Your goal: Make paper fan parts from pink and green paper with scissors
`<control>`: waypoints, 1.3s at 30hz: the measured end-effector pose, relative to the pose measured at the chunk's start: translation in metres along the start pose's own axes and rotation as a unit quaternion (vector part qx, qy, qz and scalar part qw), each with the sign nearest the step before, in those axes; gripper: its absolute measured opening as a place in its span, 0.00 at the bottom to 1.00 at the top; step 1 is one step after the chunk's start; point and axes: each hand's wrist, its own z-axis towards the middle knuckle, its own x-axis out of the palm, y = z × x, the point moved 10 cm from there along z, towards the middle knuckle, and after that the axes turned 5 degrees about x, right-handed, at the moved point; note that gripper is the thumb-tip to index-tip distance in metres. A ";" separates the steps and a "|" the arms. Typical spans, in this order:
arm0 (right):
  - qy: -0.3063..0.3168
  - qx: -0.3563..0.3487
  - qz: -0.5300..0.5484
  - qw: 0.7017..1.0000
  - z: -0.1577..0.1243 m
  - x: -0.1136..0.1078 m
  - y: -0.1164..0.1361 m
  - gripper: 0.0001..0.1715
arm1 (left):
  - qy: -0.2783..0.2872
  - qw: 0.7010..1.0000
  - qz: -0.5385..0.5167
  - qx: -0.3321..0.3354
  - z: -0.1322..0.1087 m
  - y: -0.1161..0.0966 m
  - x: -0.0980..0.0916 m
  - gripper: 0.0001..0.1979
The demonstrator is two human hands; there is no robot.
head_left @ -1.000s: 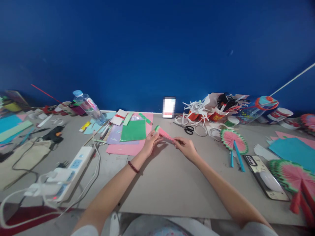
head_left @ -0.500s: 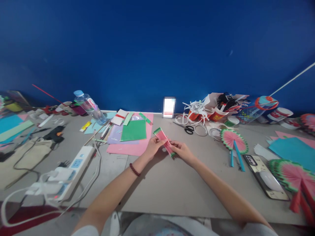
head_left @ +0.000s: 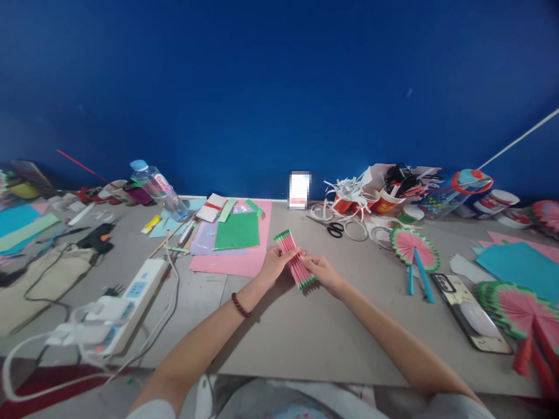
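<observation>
A strip of pleated pink paper (head_left: pixel 300 273) with green ends is held between both hands above the middle of the table. My left hand (head_left: pixel 278 262) grips its left side, thumb laid across the pleats. From the right, my right hand (head_left: pixel 322 272) pinches the same paper near its middle, the thumb close to the left thumb. The pleats lie side by side in a narrow slanted bundle, its far end pointing up and left. Fingers under the paper are partly hidden.
Green sheets (head_left: pixel 237 231) lie on pink paper (head_left: pixel 222 266) at back left. Black-handled scissors (head_left: pixel 335 229) are beyond my hands. A finished-looking pink-green paper fan (head_left: pixel 414 251) and a phone (head_left: pixel 471 314) lie right. A power strip (head_left: pixel 135 302) with cables and a tilted bottle (head_left: pixel 159 187) stand left.
The pleated paper has spread a little wider and shows more of its lower end. My right thumb has shifted up the paper toward the left thumb.
</observation>
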 end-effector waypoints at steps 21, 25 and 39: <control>-0.025 -0.049 -0.030 0.998 0.003 -0.003 0.009 0.28 | 0.037 0.999 0.006 0.007 0.003 -0.001 0.003 0.20; -0.025 -0.067 0.002 0.997 0.003 -0.004 0.013 0.27 | 0.019 1.000 0.022 0.006 0.004 0.001 -0.003 0.22; -0.121 -0.086 0.023 0.989 0.004 -0.029 0.017 0.19 | -0.022 0.998 0.059 0.023 0.005 0.001 -0.014 0.18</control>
